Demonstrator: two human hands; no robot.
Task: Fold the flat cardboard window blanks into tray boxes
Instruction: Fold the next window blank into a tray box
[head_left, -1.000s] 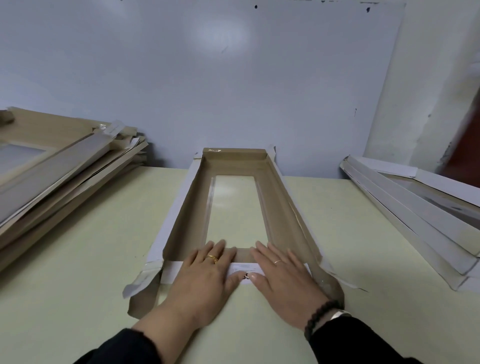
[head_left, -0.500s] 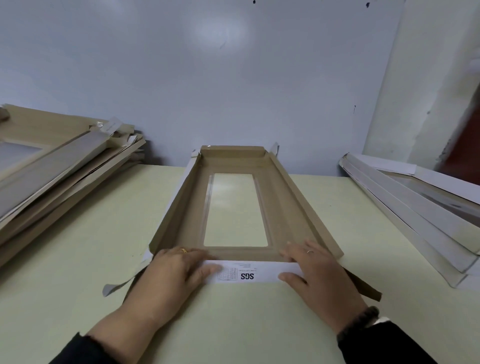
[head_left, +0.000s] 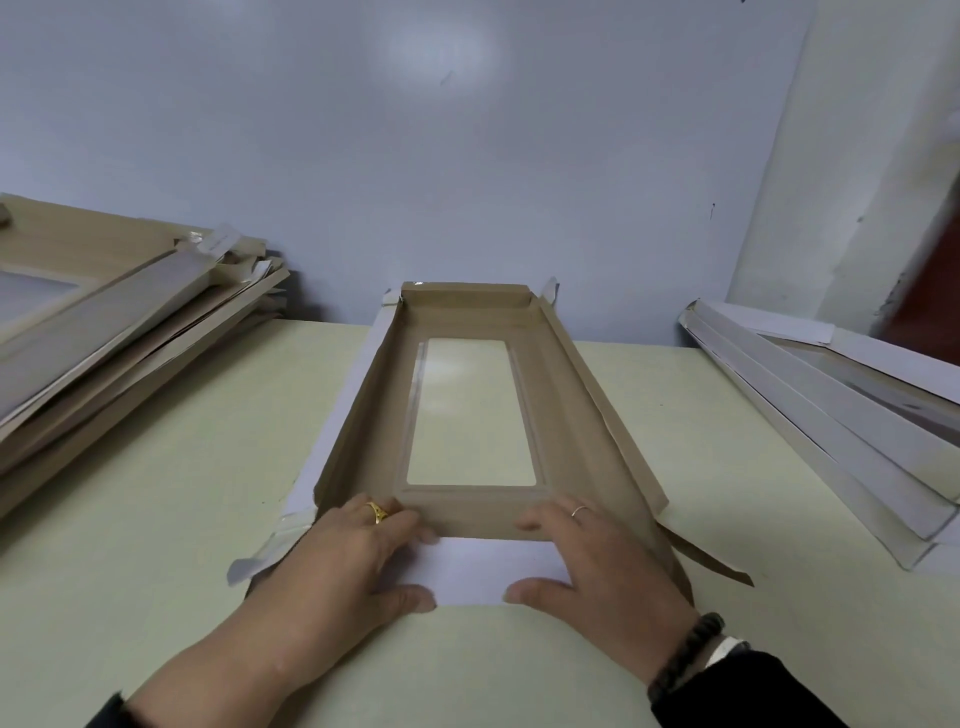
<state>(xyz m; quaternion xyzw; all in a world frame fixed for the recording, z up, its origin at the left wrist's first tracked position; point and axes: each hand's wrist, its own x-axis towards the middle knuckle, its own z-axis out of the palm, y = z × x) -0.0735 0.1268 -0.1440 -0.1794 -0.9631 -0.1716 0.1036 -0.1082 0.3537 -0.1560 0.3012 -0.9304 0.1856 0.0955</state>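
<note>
A brown cardboard window blank lies lengthwise in the middle of the table, its clear window facing up. The far end and both long sides stand up as walls. The near end flap is raised, its white outer face towards me. My left hand grips the flap's left part, fingers over the top edge and thumb on the white face. My right hand grips the right part the same way. Loose corner tabs stick out on both sides of my hands.
A slanted stack of flat brown blanks fills the table's left side. Folded white tray boxes are piled at the right. A pale wall closes the back. The pale green table shows between the piles.
My hands moved apart from the middle of the near flap towards its ends. The flap, pressed flat before, now stands raised with its white face towards me.
</note>
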